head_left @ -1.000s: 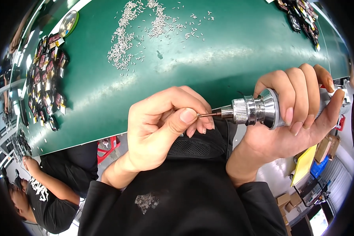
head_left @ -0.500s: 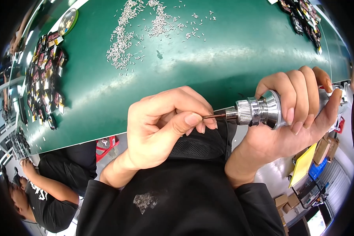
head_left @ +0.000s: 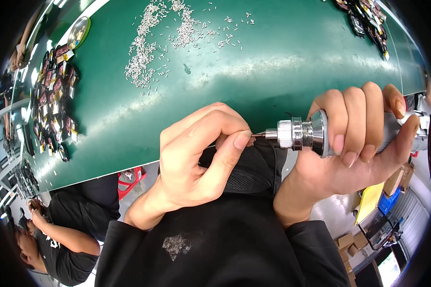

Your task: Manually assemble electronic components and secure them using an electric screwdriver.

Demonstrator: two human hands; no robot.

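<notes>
My right hand (head_left: 357, 129) is wrapped around a silver electric screwdriver (head_left: 316, 134) with a knurled metal collar at its nose, held level and pointing left. My left hand (head_left: 201, 153) pinches a thin dark screwdriver bit (head_left: 258, 135) between thumb and forefinger, right at the nose of the tool. Only a short length of the bit shows between the fingertips and the collar. Both hands are above my lap, just off the near edge of the green table (head_left: 254, 91).
Many small silvery pins (head_left: 143, 62) lie scattered at the table's far middle. Small black packaged items (head_left: 52, 100) are heaped at the left, beside a round green-rimmed dish (head_left: 79, 32). More black items (head_left: 366, 24) lie far right. A co-worker (head_left: 64, 239) sits at left.
The screwdriver's nose has come leftward, closer to my left fingers, and less of the bit shows between them. The fingers of my left hand have shifted slightly but still pinch the bit.
</notes>
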